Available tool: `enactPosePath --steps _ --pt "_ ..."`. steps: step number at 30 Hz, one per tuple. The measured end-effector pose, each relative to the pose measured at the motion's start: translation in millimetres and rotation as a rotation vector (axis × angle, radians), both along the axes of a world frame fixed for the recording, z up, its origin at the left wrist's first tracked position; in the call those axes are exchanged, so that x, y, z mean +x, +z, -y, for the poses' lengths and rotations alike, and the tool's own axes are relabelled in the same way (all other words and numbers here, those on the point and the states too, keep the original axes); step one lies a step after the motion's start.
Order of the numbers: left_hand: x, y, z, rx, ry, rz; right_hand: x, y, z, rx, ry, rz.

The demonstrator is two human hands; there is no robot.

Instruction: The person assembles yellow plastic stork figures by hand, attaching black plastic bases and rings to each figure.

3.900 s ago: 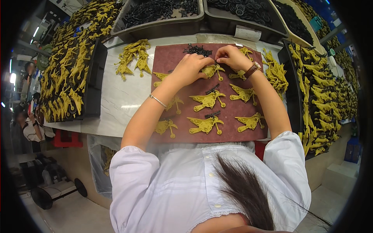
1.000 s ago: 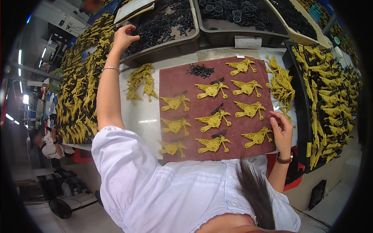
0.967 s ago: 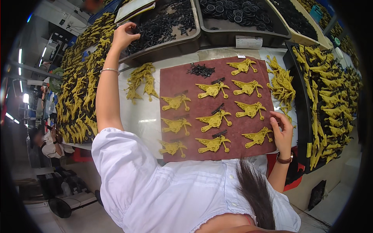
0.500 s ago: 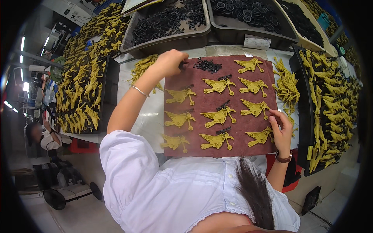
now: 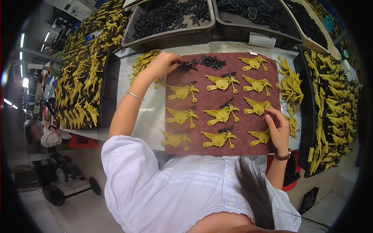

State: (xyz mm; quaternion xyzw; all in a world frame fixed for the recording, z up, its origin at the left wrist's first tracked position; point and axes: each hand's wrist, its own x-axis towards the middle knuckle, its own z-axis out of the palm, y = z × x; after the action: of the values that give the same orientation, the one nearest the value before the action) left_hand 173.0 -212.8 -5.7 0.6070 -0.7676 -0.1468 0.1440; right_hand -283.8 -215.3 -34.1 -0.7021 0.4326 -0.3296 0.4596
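Rows of yellow plastic parts, shaped like small bike frames, lie on a brown cloth mat (image 5: 202, 146). At the mat's far left corner is my left hand (image 5: 165, 64), its fingertips drawn together. Small black plastic parts (image 5: 189, 65) lie against those fingertips; whether one is pinched is hidden. Just right of them sits a heap of black parts (image 5: 213, 62). Every yellow part in the middle column, such as the middle one (image 5: 220, 115), has a black piece at its upper edge. My right hand (image 5: 279, 128) rests open, fingertips beside a right-column yellow part (image 5: 256, 106), partly covering the nearest one (image 5: 259, 136).
Loose yellow parts are heaped left (image 5: 142, 66) and right (image 5: 290, 87) of the mat. Grey bins hold black parts (image 5: 171, 37) and black wheels (image 5: 256, 29) at the back. Black trays of yellow parts stand left (image 5: 105, 91) and right (image 5: 305, 112). Another person (image 5: 50, 136) is far left.
My left hand has drawn a little to the left, and black parts now show beside its fingertips. My right hand stays by the right column. The view has shifted slightly.
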Motion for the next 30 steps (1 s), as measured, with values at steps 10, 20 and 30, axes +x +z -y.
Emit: enactPosePath --steps 10,20,30 --pt "4.4 -6.0 -11.6 -0.108 0.208 -0.292 22.3 9.1 1.1 -0.040 0.097 -0.021" --pt "-69.4 36.5 -12.7 -0.063 0.266 -1.138 61.9 31.6 9.2 0.472 0.209 0.446" --pt "-164.8 47.6 -20.5 0.033 0.086 -1.179 109.1 33.4 10.6 0.551 0.393 0.708"
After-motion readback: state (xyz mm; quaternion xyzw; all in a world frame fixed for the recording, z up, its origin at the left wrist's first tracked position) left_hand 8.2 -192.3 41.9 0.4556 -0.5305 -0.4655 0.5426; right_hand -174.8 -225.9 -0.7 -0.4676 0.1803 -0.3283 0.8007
